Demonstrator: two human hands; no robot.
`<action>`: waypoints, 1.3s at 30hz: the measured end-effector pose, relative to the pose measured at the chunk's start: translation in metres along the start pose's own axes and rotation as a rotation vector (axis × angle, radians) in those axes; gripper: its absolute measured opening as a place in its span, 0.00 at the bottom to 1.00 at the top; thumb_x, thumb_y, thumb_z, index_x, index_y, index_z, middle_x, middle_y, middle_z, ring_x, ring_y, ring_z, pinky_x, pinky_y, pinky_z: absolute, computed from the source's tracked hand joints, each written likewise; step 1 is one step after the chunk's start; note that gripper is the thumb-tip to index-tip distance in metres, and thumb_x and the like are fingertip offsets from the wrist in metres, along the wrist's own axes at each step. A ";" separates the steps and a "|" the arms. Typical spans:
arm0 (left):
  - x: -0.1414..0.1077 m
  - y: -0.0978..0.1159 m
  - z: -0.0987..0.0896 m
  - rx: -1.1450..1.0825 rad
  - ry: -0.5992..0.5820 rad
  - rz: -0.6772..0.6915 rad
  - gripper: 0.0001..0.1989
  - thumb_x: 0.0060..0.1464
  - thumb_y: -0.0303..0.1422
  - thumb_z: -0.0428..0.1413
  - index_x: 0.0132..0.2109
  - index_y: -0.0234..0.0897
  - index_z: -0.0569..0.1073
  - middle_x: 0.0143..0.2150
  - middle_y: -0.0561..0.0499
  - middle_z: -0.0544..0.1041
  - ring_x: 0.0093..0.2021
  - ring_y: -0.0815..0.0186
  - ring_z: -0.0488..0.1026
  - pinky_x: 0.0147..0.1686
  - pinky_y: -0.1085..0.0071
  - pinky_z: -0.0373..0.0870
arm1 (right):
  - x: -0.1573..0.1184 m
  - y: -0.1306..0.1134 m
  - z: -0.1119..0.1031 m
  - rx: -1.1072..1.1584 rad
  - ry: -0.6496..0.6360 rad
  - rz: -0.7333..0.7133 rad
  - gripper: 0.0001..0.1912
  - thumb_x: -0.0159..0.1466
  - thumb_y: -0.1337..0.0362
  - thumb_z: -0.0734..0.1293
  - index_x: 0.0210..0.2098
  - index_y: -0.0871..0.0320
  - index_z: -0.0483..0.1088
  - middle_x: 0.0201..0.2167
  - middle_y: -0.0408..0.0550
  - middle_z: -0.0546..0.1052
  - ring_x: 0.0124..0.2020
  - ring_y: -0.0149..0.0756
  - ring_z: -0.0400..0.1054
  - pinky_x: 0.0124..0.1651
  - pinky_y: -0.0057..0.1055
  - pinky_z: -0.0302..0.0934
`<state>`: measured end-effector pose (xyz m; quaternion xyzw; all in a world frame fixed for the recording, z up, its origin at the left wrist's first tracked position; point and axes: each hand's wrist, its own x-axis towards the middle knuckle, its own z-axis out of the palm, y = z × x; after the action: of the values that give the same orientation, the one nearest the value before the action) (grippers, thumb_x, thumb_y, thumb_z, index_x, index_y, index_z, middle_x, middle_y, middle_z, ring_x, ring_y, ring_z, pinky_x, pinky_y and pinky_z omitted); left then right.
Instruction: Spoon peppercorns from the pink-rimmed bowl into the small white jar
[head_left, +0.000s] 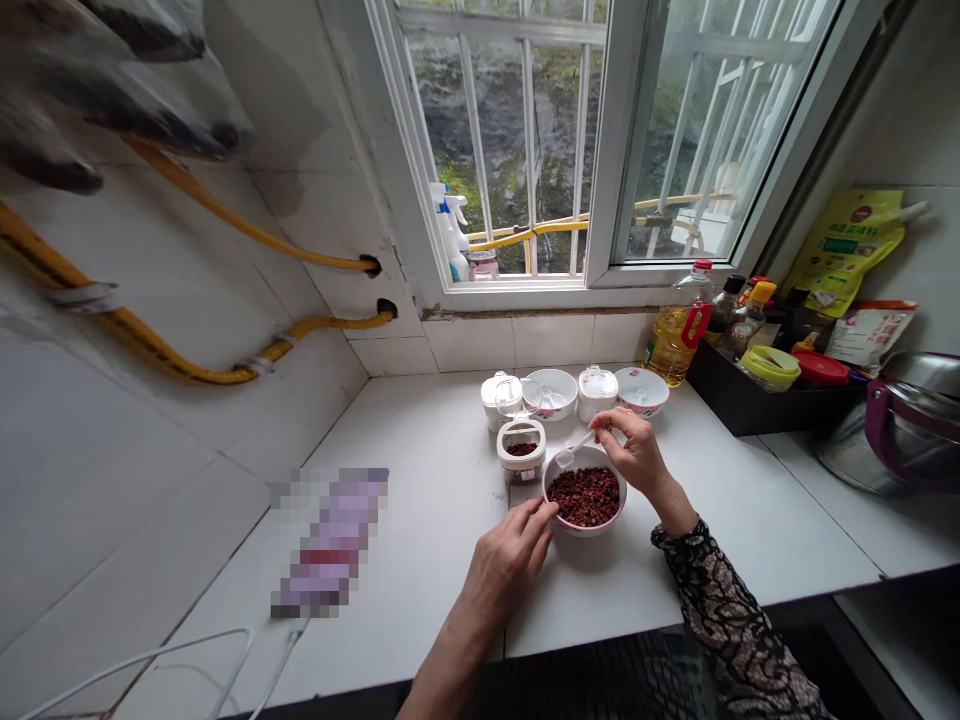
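Note:
A white bowl (600, 526) with a pink pattern holds a heap of dark red peppercorns (586, 494), apparently Sichuan pepper. My left hand (510, 556) steadies the bowl, fingertips and thumb closed at its left rim. In my right hand (634, 452), a small white plastic spoon (574, 450) is pinched by its handle. The spoon's head hangs over the far left part of the bowl, above the peppercorns. Touching or close beside the bowl's far left is an uncovered seasoning jar (522, 465) with more peppercorns inside.
Behind stand two white lidded jars (501, 398) (598, 392) and two flowered bowls (551, 408) (646, 400). An oil bottle (667, 345), a black condiment box (742, 410) and a steel pot (862, 460) occupy the right. A blurred phone-like object (334, 540) with a cable lies left.

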<state>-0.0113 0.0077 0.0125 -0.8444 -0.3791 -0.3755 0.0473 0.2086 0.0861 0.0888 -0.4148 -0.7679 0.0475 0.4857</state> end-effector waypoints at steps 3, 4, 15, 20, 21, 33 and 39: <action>0.001 0.001 -0.001 0.005 0.011 0.003 0.15 0.65 0.27 0.46 0.56 0.38 0.67 0.48 0.43 0.77 0.45 0.61 0.78 0.39 0.69 0.78 | -0.004 0.008 -0.003 -0.136 -0.118 -0.025 0.10 0.60 0.74 0.61 0.31 0.57 0.72 0.27 0.48 0.77 0.32 0.39 0.68 0.40 0.35 0.59; 0.001 0.001 -0.001 0.007 0.013 0.004 0.14 0.65 0.27 0.46 0.56 0.37 0.66 0.48 0.43 0.77 0.45 0.61 0.78 0.39 0.69 0.78 | -0.005 0.008 -0.001 -0.175 -0.152 -0.026 0.10 0.60 0.74 0.61 0.31 0.57 0.73 0.28 0.48 0.78 0.32 0.39 0.68 0.40 0.35 0.58; 0.001 0.000 -0.003 -0.001 0.004 0.010 0.14 0.66 0.27 0.46 0.57 0.38 0.66 0.48 0.43 0.77 0.45 0.62 0.78 0.40 0.70 0.77 | -0.005 0.009 0.007 0.144 -0.176 0.449 0.09 0.56 0.70 0.60 0.27 0.56 0.72 0.22 0.43 0.76 0.26 0.34 0.70 0.34 0.30 0.61; 0.001 0.000 -0.002 -0.005 -0.001 0.004 0.15 0.65 0.27 0.47 0.57 0.39 0.66 0.48 0.44 0.77 0.45 0.63 0.78 0.41 0.71 0.77 | -0.003 0.012 0.005 0.335 -0.114 0.552 0.07 0.52 0.68 0.61 0.26 0.57 0.71 0.19 0.41 0.75 0.24 0.33 0.71 0.33 0.29 0.64; 0.001 0.000 -0.002 -0.007 -0.003 0.003 0.15 0.65 0.27 0.47 0.57 0.39 0.66 0.48 0.44 0.77 0.45 0.63 0.78 0.41 0.71 0.77 | -0.003 0.012 0.005 0.331 -0.113 0.549 0.07 0.52 0.67 0.61 0.25 0.57 0.71 0.19 0.41 0.74 0.24 0.33 0.70 0.33 0.28 0.63; 0.002 0.001 -0.004 -0.009 -0.019 -0.007 0.15 0.65 0.26 0.47 0.57 0.39 0.66 0.49 0.44 0.77 0.46 0.63 0.78 0.41 0.70 0.78 | -0.006 0.016 0.010 0.297 -0.142 0.572 0.08 0.50 0.67 0.60 0.24 0.57 0.72 0.16 0.41 0.72 0.21 0.33 0.67 0.29 0.28 0.61; 0.003 0.002 -0.004 -0.005 -0.010 -0.001 0.16 0.64 0.26 0.47 0.57 0.39 0.67 0.49 0.44 0.77 0.46 0.62 0.78 0.41 0.70 0.78 | -0.007 0.016 0.009 0.201 -0.160 0.535 0.09 0.50 0.65 0.60 0.23 0.56 0.72 0.16 0.41 0.71 0.22 0.33 0.65 0.28 0.27 0.58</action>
<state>-0.0113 0.0066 0.0175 -0.8461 -0.3790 -0.3723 0.0432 0.2121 0.0948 0.0718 -0.5474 -0.6587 0.2821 0.4324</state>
